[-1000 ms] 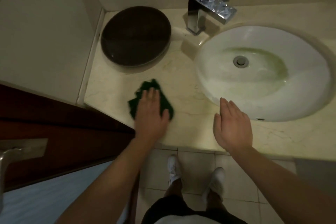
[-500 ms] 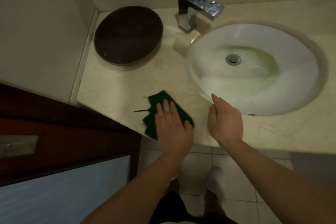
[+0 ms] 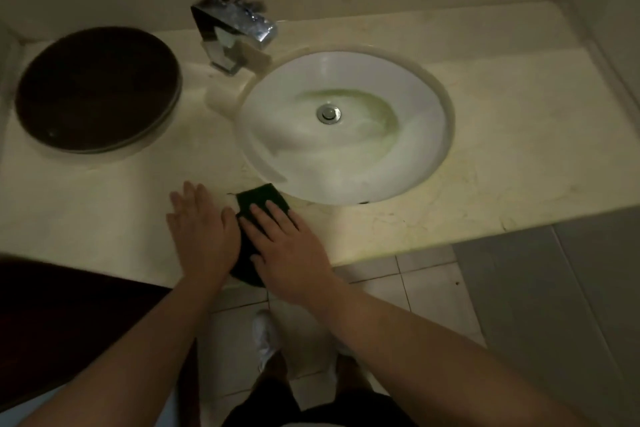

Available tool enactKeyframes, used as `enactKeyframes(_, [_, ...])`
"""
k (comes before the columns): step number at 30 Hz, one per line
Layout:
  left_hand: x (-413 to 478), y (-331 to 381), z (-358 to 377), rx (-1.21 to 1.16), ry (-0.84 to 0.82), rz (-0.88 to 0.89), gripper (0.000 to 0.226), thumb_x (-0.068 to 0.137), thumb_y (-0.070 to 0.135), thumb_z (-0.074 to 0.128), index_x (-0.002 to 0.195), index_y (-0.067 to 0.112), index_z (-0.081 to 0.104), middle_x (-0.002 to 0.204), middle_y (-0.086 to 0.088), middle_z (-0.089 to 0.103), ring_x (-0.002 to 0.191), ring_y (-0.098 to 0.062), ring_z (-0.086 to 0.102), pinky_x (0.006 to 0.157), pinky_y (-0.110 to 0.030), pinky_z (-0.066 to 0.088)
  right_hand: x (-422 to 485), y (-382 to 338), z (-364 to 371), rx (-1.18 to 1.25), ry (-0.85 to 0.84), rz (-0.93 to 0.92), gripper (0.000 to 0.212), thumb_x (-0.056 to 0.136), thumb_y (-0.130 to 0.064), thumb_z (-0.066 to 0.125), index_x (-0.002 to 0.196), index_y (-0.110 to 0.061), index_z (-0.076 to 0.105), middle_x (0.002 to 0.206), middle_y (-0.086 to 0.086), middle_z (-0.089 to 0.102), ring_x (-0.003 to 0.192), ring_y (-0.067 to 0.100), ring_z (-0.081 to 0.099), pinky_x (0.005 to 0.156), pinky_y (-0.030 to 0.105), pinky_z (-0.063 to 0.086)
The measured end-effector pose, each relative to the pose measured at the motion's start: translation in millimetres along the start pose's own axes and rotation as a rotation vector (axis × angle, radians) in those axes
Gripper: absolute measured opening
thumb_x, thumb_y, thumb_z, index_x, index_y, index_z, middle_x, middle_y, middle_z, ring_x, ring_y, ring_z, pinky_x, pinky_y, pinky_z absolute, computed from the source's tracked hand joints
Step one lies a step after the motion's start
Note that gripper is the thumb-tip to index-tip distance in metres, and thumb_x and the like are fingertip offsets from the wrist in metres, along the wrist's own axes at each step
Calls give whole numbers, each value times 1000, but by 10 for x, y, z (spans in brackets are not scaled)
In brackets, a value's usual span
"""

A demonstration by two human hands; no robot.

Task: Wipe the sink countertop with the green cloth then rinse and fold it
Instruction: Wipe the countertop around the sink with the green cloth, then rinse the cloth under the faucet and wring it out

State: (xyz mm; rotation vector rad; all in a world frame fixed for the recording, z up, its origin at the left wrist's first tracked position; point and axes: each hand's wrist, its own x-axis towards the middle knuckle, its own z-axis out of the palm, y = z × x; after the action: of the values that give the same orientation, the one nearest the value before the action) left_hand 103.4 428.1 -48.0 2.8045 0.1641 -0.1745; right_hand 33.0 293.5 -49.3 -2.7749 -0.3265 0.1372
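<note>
The dark green cloth [image 3: 262, 199] lies on the beige marble countertop [image 3: 502, 149], at its front edge just below the white oval sink [image 3: 419, 107]. My right hand [image 3: 287, 246] lies flat on top of the cloth and presses it down, covering most of it. Beside it, my left hand [image 3: 201, 236] rests flat on the bare counter with its fingers spread, its thumb touching the cloth's left side. The near end of the cloth hangs slightly over the counter edge between my wrists.
A chrome faucet [image 3: 235, 31] stands behind the sink's left side, with a pale block [image 3: 221, 97] at its foot. A dark round tray [image 3: 97, 90] fills the counter's back left corner. A dark wooden door [image 3: 69, 305] is at lower left. Tiled floor [image 3: 433, 288] and my white shoe [image 3: 265, 336] lie below.
The cloth slid right along the front edge toward the sink. My right hand came onto it, and my left hand came off to its left side.
</note>
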Motion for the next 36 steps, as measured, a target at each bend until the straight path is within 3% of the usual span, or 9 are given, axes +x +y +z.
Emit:
enactKeyframes(5, [-73, -21, 97, 147, -26, 48, 80, 92, 49, 25, 153, 0, 7, 162, -20, 7, 149, -37, 3, 120, -53, 4, -291, 393, -183, -86, -5, 194, 66, 93, -48, 38, 154, -26, 23, 162, 1, 21, 150, 23, 11, 121, 43, 13])
enactKeyframes(12, [-90, 40, 27, 201, -64, 33, 80, 91, 47, 26, 152, -2, 11, 161, -21, 9, 148, -38, 5, 120, -53, 8, -644, 1118, -417, -146, 164, 672, 67, 93, -44, 34, 152, -13, 28, 158, 15, 27, 147, 33, 19, 119, 49, 20])
enactKeyframes(17, [-91, 31, 9, 186, -78, 43, 77, 93, 45, 24, 152, -3, 13, 161, -22, 11, 148, -38, 7, 120, -52, 9, -584, 1074, -357, -69, 254, 1007, 79, 91, -51, 34, 154, -8, 17, 160, 20, 17, 148, 35, 12, 120, 49, 14])
enactKeyframes(19, [-93, 13, 4, 170, -65, 54, 76, 95, 45, 24, 152, -4, 13, 161, -22, 11, 148, -38, 7, 120, -50, 9, -491, 825, -325, -77, 240, 979, 84, 90, -56, 35, 154, -5, 16, 159, 22, 18, 148, 37, 12, 121, 48, 13])
enactKeyframes(23, [-70, -45, -4, 97, -83, 72, 77, 95, 48, 15, 153, -2, 7, 162, -19, 3, 149, -34, 1, 122, -45, 4, -233, 23, -83, -134, 196, 613, 77, 91, -51, 36, 152, -6, 25, 158, 18, 25, 148, 36, 16, 121, 47, 15])
enactKeyframes(26, [-32, -85, -81, 4, -139, 81, 74, 96, 44, 18, 153, -1, 4, 163, -16, -1, 150, -31, -3, 121, -42, 0, -75, -321, 87, -16, 217, 472, 61, 92, -34, 45, 147, -10, 40, 155, 12, 36, 146, 31, 26, 119, 45, 23])
enactKeyframes(29, [17, -126, -210, -95, -201, 97, 72, 97, 32, 37, 154, 2, 6, 164, -14, -1, 150, -29, -4, 122, -40, 0, -37, -351, 17, 192, 315, 453, 42, 92, -17, 49, 133, -15, 59, 143, 5, 53, 136, 22, 44, 114, 29, 30])
enactKeyframes(32, [10, -94, -330, -281, -247, 80, 66, 96, 24, 42, 154, 8, 15, 164, -9, 6, 151, -23, -2, 121, -36, 5, 32, -312, -249, 542, 381, 690, 33, 98, -10, 44, 123, -12, 66, 124, 5, 67, 114, 18, 60, 99, 20, 40])
enactKeyframes(36, [-70, 142, -457, -579, -256, 92, 48, 94, 12, 48, 141, 11, 43, 151, -9, 39, 137, -22, 36, 105, -25, 28, 145, -169, -630, 1167, 463, 1011, 31, 100, -14, 38, 99, -13, 69, 98, 11, 70, 98, 29, 65, 84, 37, 55])
